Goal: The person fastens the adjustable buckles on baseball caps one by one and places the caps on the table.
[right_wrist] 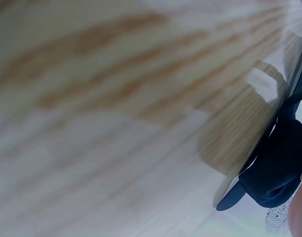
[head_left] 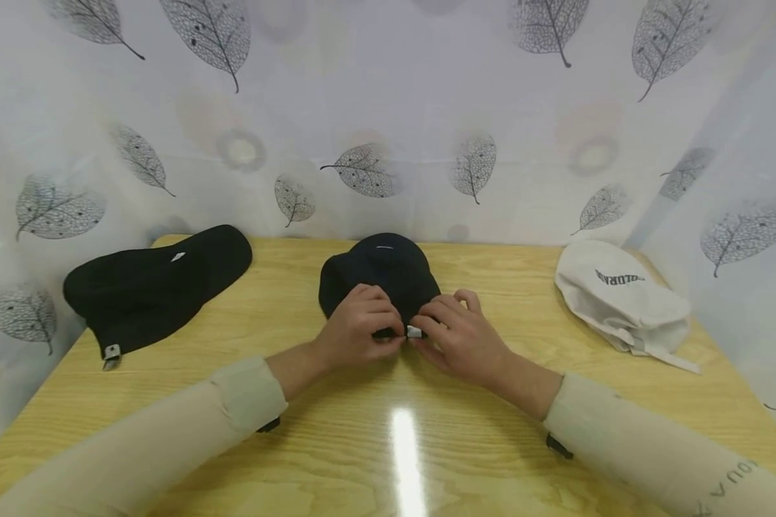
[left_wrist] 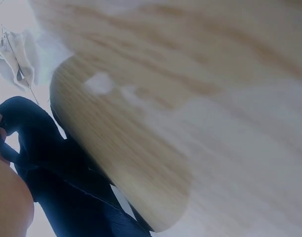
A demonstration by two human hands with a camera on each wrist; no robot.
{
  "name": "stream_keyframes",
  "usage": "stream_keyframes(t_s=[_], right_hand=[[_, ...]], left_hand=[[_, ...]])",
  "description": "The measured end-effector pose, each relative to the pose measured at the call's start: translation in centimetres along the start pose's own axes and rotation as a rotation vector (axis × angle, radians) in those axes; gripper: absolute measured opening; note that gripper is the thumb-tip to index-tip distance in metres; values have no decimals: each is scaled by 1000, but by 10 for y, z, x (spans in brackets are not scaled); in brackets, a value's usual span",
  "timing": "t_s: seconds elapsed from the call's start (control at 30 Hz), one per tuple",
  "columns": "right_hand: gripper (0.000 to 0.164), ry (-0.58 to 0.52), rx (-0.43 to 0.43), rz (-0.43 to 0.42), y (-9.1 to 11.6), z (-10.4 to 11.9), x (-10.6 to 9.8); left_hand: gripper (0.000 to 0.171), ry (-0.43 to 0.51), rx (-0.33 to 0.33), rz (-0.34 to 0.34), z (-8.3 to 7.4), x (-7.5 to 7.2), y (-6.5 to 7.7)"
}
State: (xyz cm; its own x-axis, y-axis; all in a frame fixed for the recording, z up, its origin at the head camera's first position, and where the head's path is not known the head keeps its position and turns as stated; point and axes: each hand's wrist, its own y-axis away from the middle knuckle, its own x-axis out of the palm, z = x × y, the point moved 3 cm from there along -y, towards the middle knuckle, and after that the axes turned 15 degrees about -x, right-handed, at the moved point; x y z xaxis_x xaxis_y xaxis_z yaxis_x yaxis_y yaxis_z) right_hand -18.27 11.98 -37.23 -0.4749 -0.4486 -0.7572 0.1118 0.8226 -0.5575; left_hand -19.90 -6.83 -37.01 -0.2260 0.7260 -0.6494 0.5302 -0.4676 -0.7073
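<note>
Three caps (head_left: pixel 385 270), one in fingers (head_left: pixel 438 310)

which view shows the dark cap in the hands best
The head view, because the dark cap shows its rounded crown there, with the left hand and right hand at its near edge. Left wrist crops it at the bottom, right wrist at the right edge.

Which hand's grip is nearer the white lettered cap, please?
Right: the right grip, on the navy cap, is left of the white lettered cap; the left grip is farther left.
</note>
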Motion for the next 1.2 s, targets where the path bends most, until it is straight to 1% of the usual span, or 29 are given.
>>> stream_keyframes(t_s=[0.13,0.2,0.4,0.57,0.73,0.83,1.0,1.2], right_hand=[[34,9,25,3,0,0,0],[35,15,30,-7,0,0,-1],[24,9,30,-59,0,-2,-4],[21,-2,-13,-100,0,-2,-4],[20,1,-63,-138,-1,-1,-4],[19,-8,-81,-153,-2,1,-4],[16,-19,-87,-153,-2,2,-4],[13,-16,-87,-147,-1,3,-3]], left_hand=[[14,-18,-10,-12,-2,-2,0],[14,-29,-17,-15,-2,-2,0],[14,-41,-62,-8,-3,-3,0],[13,-39,-86,14,-3,-4,0],[14,-30,-85,13,-2,-4,1],[14,-23,-73,16,-2,-4,1],[14,-25,-40,15,-1,-3,2],[19,-21,-16,28,-3,-1,1]])
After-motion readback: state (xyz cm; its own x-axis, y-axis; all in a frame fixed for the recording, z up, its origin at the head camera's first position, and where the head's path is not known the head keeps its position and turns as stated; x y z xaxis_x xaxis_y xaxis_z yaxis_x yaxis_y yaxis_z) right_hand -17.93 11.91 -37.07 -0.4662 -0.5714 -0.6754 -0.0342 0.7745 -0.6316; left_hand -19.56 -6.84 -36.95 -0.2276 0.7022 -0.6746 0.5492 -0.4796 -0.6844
